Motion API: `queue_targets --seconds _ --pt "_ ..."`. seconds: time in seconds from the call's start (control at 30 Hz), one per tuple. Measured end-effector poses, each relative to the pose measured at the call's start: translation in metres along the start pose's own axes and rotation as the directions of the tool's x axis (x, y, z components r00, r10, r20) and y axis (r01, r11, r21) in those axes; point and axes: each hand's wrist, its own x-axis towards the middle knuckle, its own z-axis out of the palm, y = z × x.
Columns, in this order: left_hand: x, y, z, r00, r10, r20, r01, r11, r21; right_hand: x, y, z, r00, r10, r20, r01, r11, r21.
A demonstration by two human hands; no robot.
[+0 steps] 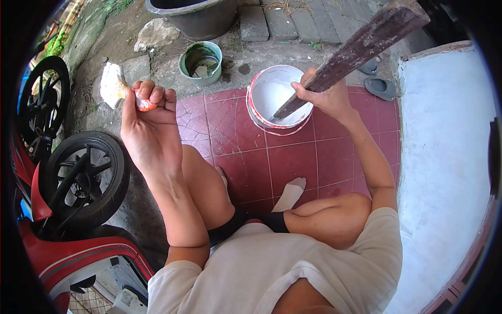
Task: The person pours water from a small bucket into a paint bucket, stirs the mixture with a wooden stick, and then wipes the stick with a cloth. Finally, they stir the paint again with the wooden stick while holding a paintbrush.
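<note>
My left hand (154, 125) is raised at the left, fingers closed around the red-and-white handle of a paintbrush. The brush's bristles (112, 86) are thick with white and point up and left. On the other side, my right hand (332, 102) grips a long dark wooden plank (361, 49) spotted with white. The plank slants down to the left, its lower end inside a white paint bucket (254, 112). White paint (274, 94) coats the inside of the bucket, which stands on the red tiles just beyond my feet.
A light green pail (183, 67) and a large dark tub (191, 23) stand beyond the tiles (235, 175). Grey shoes (380, 89) lie near the white wall (444, 157) on the right. Motorbike wheels (121, 183) and red bodywork (47, 256) crowd the left.
</note>
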Motion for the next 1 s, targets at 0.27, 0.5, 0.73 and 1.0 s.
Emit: queue_targets --seconds 0.27,0.5,0.73,1.0 --pt "-0.002 0.003 -0.001 1.0 0.019 0.021 -0.019 1.0 -0.006 0.026 0.018 0.002 0.992 -0.104 -0.072 0.098 0.991 -0.088" --pt "0.0 0.003 -0.002 1.0 0.014 0.001 -0.014 1.0 0.003 -0.006 -0.005 0.003 0.984 -0.01 0.177 0.016 0.999 -0.033" --pt "0.001 0.002 -0.002 1.0 0.019 -0.009 -0.019 1.0 0.021 -0.015 -0.007 -0.019 0.986 0.1 0.136 -0.081 0.987 -0.138" --pt "0.001 0.0 0.0 1.0 0.023 -0.019 -0.022 0.999 0.028 0.007 0.013 -0.021 0.994 -0.094 -0.047 0.081 0.972 -0.22"
